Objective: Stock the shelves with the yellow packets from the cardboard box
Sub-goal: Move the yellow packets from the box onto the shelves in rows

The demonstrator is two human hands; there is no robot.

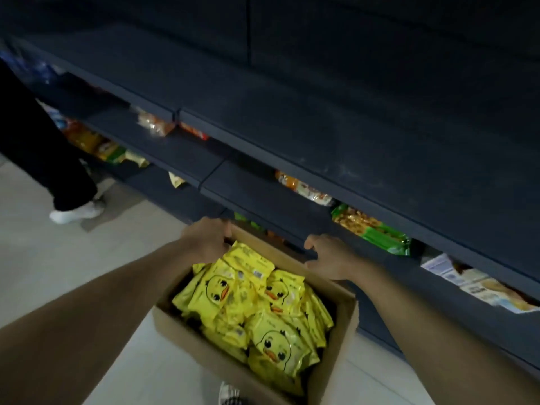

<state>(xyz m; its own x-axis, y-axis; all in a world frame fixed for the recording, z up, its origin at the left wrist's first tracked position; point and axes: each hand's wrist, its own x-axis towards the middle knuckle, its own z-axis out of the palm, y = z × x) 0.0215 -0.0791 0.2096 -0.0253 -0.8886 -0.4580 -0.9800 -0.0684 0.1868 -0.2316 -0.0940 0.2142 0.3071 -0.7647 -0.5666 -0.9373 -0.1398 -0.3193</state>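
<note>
**A full box held only at its far rim**

We gripped the open brown cardboard box [257, 372] at its far corners, left hand [208, 238] and right hand [331, 257] curled over the rim. The yellow duck-print packets [264, 314] lay heaped inside, none yet on the dark shelves [292, 206]. We judged the near end could sag and spill packets.

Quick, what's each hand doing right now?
Left hand: grips the far rim of the cardboard box.
Right hand: grips the same box at its far right corner.
</note>
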